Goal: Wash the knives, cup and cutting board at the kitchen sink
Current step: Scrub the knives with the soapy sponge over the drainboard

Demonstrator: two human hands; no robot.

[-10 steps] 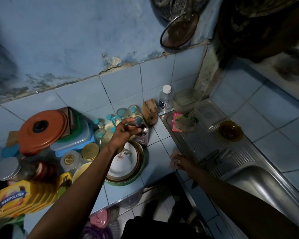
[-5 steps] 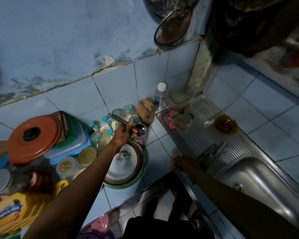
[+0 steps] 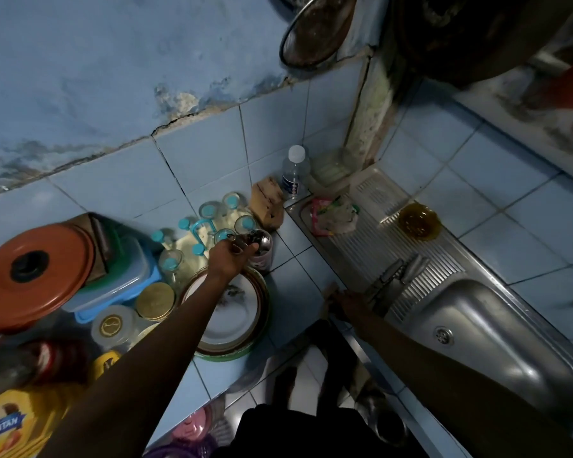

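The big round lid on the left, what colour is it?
Orange lid with a black knob, head view.

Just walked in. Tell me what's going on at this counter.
A person stands at a tiled counter beside a steel sink. Their left hand holds a metal utensil over a cutlery cup behind a stack of plates. Their right hand rests at the drainboard's edge, by knives lying there.

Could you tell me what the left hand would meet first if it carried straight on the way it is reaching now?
The left hand points toward the cutlery holder, so it would probably meet that holder and the spoons in it first. It already looks about touching, though depth is hard to judge from above.
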